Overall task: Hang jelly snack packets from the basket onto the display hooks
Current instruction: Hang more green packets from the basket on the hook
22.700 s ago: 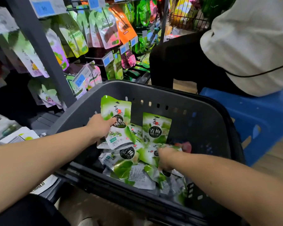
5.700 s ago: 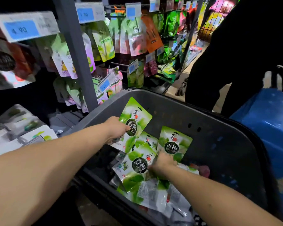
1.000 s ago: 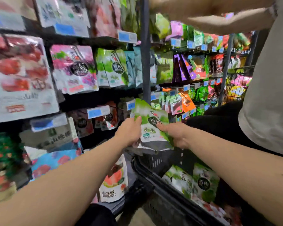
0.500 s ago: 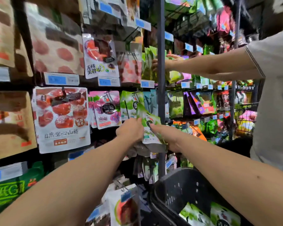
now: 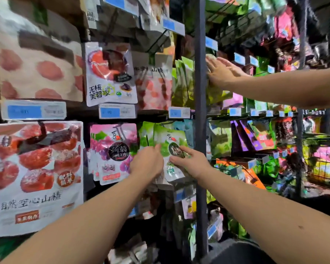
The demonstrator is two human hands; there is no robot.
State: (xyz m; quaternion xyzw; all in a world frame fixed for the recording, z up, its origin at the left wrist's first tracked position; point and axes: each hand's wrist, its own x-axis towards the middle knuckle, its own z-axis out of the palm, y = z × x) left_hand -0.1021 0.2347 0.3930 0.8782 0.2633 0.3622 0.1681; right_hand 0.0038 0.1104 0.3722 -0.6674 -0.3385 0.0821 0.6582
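Fingers (image 5: 181, 149) of both hands on a green packet (image 5: 167, 138) at the rack (image 5: 151, 112).
Right hand (image 5: 191, 164) pinching its label; left hand (image 5: 147, 165) curled at its left edge, grip hidden. Held upright before the green stack (image 5: 145, 133), between pink packets (image 5: 112, 149) and post (image 5: 200, 111).

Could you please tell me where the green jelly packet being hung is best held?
Pinch the green jelly packet at its lower side edges, coming from the front, as the left hand and right hand do. It is a flat pouch facing outward; its top should stay free for hanging, and the pink packet and grey post crowd its sides.
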